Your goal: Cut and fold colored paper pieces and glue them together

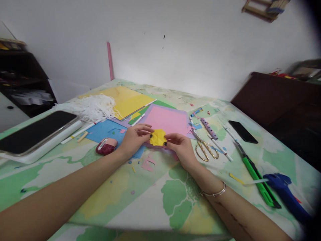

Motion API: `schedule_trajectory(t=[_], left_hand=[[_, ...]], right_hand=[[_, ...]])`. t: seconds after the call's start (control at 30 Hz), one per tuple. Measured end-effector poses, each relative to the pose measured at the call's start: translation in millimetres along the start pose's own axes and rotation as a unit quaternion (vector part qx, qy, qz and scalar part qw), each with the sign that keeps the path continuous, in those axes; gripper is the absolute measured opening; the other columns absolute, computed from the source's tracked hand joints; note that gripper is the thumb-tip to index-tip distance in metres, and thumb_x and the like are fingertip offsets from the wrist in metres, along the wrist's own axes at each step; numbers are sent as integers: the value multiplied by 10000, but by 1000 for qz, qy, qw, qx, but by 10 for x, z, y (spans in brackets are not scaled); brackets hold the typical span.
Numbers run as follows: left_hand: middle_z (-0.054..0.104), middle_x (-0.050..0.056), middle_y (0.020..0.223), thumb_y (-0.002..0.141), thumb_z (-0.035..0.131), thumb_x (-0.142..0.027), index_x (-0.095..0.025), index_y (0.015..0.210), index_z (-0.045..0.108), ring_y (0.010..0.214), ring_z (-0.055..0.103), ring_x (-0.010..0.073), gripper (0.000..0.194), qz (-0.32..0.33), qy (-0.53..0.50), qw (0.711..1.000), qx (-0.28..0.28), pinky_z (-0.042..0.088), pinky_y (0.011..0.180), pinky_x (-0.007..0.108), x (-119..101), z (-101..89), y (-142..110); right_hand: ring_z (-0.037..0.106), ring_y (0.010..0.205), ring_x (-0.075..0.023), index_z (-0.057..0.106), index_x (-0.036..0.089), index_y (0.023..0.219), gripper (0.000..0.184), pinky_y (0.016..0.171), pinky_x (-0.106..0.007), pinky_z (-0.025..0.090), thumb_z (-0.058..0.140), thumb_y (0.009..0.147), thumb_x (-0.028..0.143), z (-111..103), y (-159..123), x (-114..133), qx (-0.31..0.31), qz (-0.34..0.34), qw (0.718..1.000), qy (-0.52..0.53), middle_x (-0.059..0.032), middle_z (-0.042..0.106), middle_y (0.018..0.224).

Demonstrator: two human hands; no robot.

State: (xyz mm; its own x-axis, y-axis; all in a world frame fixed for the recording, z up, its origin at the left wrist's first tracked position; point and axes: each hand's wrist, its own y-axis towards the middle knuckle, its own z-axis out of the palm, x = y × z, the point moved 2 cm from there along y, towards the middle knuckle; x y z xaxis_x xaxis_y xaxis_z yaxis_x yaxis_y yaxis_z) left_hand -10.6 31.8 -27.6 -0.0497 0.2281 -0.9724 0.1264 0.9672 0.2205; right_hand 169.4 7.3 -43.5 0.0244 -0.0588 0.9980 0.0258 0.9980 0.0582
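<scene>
Between my two hands is a small piece of creased yellow paper [157, 137] with a scalloped, flower-like outline. My left hand [136, 138] pinches its left edge between thumb and fingers. On the opposite edge, my right hand [181, 146] grips it the same way. Just behind the yellow piece lies a sheet of pink paper [167, 117]. Gold-handled scissors [206, 149] rest to the right of my right hand. A dark red and pink earbud case [106, 146] sits left of my left hand, partly over blue paper [96, 131].
White yarn [92, 105] and yellow sheets [132, 97] lie at the back left, near a phone on a white box [35, 132]. To the right are a green box cutter [259, 182], a blue glue gun [286, 190], a black phone [242, 131] and a purple decorated stick [209, 128]. Paper scraps [148, 163] lie in front.
</scene>
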Motion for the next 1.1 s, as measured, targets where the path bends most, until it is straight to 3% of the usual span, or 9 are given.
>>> schedule_trajectory(t=[0.23,0.47,0.67,0.83,1.1], left_hand=[[607,101,1066,672,632,-228,-141,799,723,931,617,224,178,53,86,995,-5,534,831,390,23,-91,54],[619,103,1049,694,566,-201,-165,826,734,950,605,230,216,146,244,958,-28,543,790,341,-39,-308,122],[643,59,1006,616,574,-182,-200,741,734,807,626,198,204,112,261,959,-27,544,748,309,14,-526,232],[626,64,1082,589,543,-154,-186,787,730,712,634,165,275,88,260,961,-24,538,719,297,110,-676,324],[618,71,1114,574,543,-128,-176,806,717,739,648,164,294,77,275,958,-26,531,736,283,146,-773,369]], right_hand=[[665,768,-173,704,175,802,203,746,-313,521,649,608,197,-18,3,48,25,-28,997,-72,-53,723,835],[662,779,-188,700,176,836,216,742,-333,514,651,637,243,-391,123,189,-79,-106,978,-163,-60,718,867],[650,815,-216,683,158,879,240,748,-368,508,622,669,257,-727,183,276,-148,-148,949,-237,-94,701,909],[645,795,-222,698,176,859,220,757,-394,503,628,658,231,-693,162,253,-98,-156,928,-324,-78,701,868],[586,1038,-252,659,193,1035,408,929,-405,425,719,634,243,-398,11,246,86,-193,875,-436,-85,664,1105]])
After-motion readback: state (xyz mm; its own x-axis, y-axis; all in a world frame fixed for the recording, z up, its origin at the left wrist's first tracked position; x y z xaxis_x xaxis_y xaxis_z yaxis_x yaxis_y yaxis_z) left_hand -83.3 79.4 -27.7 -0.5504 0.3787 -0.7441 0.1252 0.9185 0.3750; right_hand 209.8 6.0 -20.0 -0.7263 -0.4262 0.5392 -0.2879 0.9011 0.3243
